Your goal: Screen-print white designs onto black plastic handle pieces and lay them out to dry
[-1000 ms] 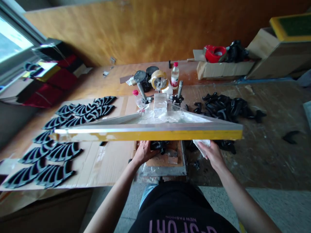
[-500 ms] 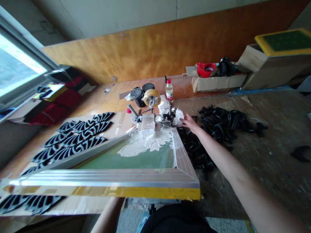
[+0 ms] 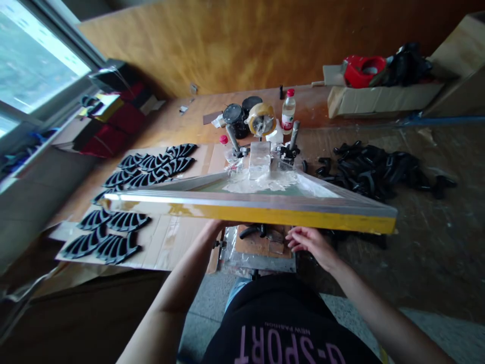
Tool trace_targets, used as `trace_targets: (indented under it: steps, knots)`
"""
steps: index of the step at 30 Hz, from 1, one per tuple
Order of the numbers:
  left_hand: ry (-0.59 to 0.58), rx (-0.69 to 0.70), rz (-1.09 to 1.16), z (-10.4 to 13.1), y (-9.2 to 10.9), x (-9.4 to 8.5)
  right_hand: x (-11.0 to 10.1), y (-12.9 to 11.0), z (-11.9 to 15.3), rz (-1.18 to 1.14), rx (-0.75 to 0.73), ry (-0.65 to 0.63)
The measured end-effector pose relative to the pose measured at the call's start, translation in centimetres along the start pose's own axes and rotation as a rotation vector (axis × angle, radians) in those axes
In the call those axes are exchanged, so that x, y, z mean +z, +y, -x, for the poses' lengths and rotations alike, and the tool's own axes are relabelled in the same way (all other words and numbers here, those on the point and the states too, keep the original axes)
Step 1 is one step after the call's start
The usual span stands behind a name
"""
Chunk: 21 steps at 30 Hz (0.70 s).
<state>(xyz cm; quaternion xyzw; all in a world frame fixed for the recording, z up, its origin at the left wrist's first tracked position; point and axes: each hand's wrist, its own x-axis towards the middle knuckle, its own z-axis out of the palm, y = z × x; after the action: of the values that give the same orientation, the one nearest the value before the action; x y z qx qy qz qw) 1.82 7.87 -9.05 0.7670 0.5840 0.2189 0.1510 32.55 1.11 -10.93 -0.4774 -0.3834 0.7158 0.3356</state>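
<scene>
A screen-printing frame (image 3: 265, 199) with metal sides and yellow tape along its front edge is tilted up before me. White paste (image 3: 261, 181) lies on its green mesh, by the metal clamp block (image 3: 260, 154) at the back. My left hand (image 3: 216, 225) reaches under the front edge; its fingers are hidden by the frame. My right hand (image 3: 308, 242) is open just below that edge, fingers apart and slightly bent, with nothing visible in it. Beside its fingertips, under the frame, a black curved part (image 3: 250, 231) sits on a wooden base (image 3: 261, 246).
Black slatted parts (image 3: 129, 222) lie in rows on cardboard at left. A pile of black parts (image 3: 375, 172) lies at right. Behind the frame stand dark tubs (image 3: 235, 119), a tape roll (image 3: 261, 120) and a red-capped bottle (image 3: 288, 111). A cardboard box (image 3: 382, 101) stands back right.
The frame's front edge has risen, exposing the wooden base beneath. My right hand has come back from the white crumpled thing by the clamp to below the frame. The view has tilted down.
</scene>
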Motion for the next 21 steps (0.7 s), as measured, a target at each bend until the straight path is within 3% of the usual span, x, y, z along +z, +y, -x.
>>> trace_targets:
  steps: [3, 8, 12, 16, 21]
  knots:
    - [-0.13, 0.039, 0.022, -2.0, -0.8, 0.7, 5.6, 2.2, 0.8, -0.063, 0.077, -0.165]
    - [-0.422, 0.039, 0.078, -3.5, -1.9, 1.2, 11.7, 3.9, -1.2, -0.192, 0.033, -0.068]
    - [-0.499, -0.011, 0.269, -3.7, -2.4, 0.5, 13.4, 3.6, -1.6, -0.261, 0.053, 0.01]
    - [-0.597, -0.136, 0.5, -3.1, -2.3, 0.2, 14.1, 3.5, -1.8, -0.245, -0.028, 0.104]
    - [-0.508, -0.206, 0.638, -1.7, -2.0, 1.3, 15.1, 4.7, -3.2, -0.146, -0.131, 0.206]
